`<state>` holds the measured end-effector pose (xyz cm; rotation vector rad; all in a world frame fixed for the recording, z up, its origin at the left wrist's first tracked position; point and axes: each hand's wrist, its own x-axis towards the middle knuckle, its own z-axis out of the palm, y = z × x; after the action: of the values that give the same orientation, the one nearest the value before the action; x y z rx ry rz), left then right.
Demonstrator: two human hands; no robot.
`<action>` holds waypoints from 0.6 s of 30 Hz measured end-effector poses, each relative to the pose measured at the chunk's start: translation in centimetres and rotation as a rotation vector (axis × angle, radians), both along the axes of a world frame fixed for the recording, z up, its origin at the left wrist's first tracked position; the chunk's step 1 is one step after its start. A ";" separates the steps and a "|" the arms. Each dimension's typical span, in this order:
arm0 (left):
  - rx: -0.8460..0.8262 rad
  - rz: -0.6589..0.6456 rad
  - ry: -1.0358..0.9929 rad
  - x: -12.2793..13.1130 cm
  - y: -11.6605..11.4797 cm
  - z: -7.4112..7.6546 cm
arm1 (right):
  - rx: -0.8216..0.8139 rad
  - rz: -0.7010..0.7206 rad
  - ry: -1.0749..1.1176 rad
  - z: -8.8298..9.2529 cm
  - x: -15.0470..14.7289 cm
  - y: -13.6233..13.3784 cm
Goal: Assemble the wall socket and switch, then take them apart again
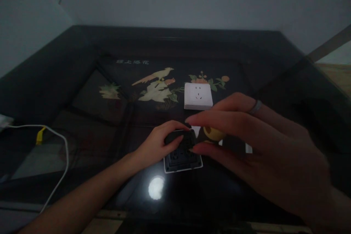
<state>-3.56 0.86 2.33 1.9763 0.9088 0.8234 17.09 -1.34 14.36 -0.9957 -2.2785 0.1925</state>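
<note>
A wall socket panel [183, 162] lies face down on the dark table, its black back up and its white rim showing. My left hand [161, 140] grips it by the far left side, thumb over the back and fingers round the edge. Over its right side hovers my right hand [263, 150], thumb and index fingertips apart with nothing visible pinched between them. Beyond the fingers a yellow rounded object [215, 134] shows in part; its kind is hidden. Just past the panel's far edge lies a small white piece [195, 130], partly covered.
A white socket [197, 95] with its holes facing up sits farther back. On the left runs a white cable [66, 150] with a yellow tag [40, 136]. The glossy black table [131, 190] bears a bird-and-flower picture and reflects a round light. Walls stand behind it.
</note>
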 end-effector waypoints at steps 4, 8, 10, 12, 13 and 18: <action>-0.006 -0.007 0.007 -0.1 0.0 -0.4 | -0.187 0.073 -0.011 0.7 1.0 -0.1; -0.020 0.007 0.012 -0.1 0.0 -0.3 | -0.096 0.098 -0.043 0.2 1.0 -0.1; -0.030 0.007 0.017 0.0 -0.1 -0.1 | 0.025 0.034 -0.026 -0.2 0.4 0.0; -0.041 0.004 0.017 0.0 0.0 0.0 | 0.077 -0.026 -0.015 -0.3 0.0 0.1; -0.043 0.003 0.014 0.0 0.0 0.0 | 0.061 -0.034 -0.017 -0.1 -0.1 0.1; -0.021 -0.001 0.046 -0.1 0.0 -0.4 | -0.161 0.066 -0.020 0.9 0.8 0.2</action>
<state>-3.68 0.84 1.96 1.9842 0.9391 0.7675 17.86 -1.14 15.28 -1.0068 -2.3455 0.4005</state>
